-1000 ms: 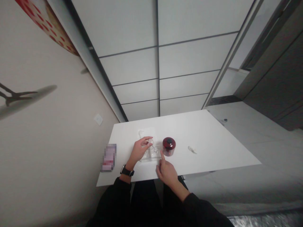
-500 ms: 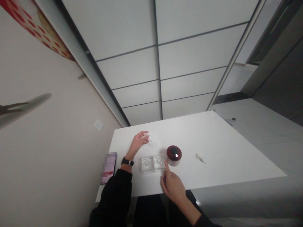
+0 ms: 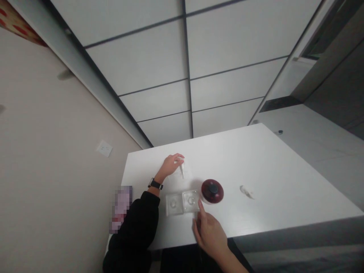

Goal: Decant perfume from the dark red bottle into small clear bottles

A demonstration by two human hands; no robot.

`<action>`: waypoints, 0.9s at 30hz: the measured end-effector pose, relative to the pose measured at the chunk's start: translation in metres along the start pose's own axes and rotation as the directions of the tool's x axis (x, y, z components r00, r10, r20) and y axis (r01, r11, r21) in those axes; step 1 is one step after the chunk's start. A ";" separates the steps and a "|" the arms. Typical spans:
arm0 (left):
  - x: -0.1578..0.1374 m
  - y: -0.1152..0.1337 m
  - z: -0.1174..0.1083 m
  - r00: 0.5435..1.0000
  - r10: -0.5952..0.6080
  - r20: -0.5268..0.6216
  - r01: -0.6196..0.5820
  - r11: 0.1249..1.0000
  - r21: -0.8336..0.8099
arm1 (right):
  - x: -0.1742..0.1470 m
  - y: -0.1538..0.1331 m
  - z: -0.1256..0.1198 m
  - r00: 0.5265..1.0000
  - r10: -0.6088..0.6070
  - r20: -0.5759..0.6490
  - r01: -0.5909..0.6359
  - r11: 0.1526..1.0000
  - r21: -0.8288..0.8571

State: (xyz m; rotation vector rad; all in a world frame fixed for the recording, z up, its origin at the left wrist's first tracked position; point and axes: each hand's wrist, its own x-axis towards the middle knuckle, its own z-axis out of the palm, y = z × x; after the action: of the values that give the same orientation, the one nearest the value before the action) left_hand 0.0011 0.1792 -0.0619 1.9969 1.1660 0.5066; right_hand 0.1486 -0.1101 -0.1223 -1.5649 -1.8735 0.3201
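White table (image 3: 273,167), slim item (image 3: 182,170) indistinct

No legible text, brand or number. Pixelated pinkish item (image 3: 121,208), desk's (image 3: 273,163) left edge: unreadable. Wristwatch (image 3: 155,184): too small to read.

A: What's the red lid (image 3: 206,194) made of?
B: Plastic, by its look, smooth and glossy.
A: And the twin dishes (image 3: 174,212) toward its eight o'clock?
B: Clear, smooth and shiny; glass or plastic, I can't tell.
A: The slim piece (image 3: 182,170) toward ten?
B: See-through, too blurred for more.
A: The scrap (image 3: 247,192) at three?
B: Thin, wrinkled, like plastic film.
A: The tabletop (image 3: 280,178)?
B: Smooth, faint sheen.
A: And that sleeve (image 3: 145,223), farther out toward eight?
B: Matt cloth.
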 end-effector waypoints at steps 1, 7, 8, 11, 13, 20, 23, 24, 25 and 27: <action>0.001 -0.001 0.001 1.000 0.014 -0.006 -0.013 0.999 0.037 | 0.001 0.000 -0.001 1.000 -0.002 -0.003 0.002 1.000 -0.002; 0.002 0.001 -0.006 0.993 0.110 -0.045 -0.101 0.980 0.171 | 0.000 0.000 0.000 1.000 0.006 0.012 -0.005 1.000 -0.015; -0.002 0.004 -0.009 0.991 0.123 -0.060 -0.110 0.977 0.181 | 0.000 0.000 0.000 1.000 0.005 0.018 -0.005 1.000 -0.013; -0.025 0.014 -0.019 0.981 0.160 -0.113 -0.136 0.971 0.195 | 0.001 0.000 -0.001 1.000 0.005 0.026 -0.005 1.000 -0.012; -0.052 0.024 -0.023 0.973 0.184 -0.141 -0.156 0.969 0.192 | 0.003 -0.001 -0.002 1.000 0.009 0.018 -0.009 1.000 -0.014; -0.162 0.044 -0.008 0.957 0.230 -0.176 -0.202 0.965 0.165 | -0.003 -0.002 -0.012 0.956 -0.039 -0.290 0.087 0.984 0.157; -0.186 0.045 0.000 0.975 0.200 -0.097 -0.181 0.967 0.182 | -0.002 0.007 -0.030 0.879 0.009 -0.476 0.112 0.968 0.224; -0.189 0.046 0.002 0.980 0.189 -0.061 -0.173 0.963 0.208 | 0.002 0.011 -0.038 0.854 0.032 -0.519 0.101 0.969 0.226; -0.191 0.047 0.004 0.983 0.180 -0.027 -0.169 0.957 0.237 | 0.009 0.015 -0.046 0.831 0.055 -0.553 0.090 0.968 0.233; -0.190 0.051 0.010 0.985 0.174 0.020 -0.173 0.943 0.285 | 0.030 0.021 -0.062 0.815 0.087 -0.573 0.079 0.963 0.258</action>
State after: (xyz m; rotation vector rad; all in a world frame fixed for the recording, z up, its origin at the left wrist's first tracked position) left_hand -0.0601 -0.0035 -0.0223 2.3636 1.1230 0.4512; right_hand 0.2019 -0.0903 -0.0786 -1.2865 -1.2842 0.0731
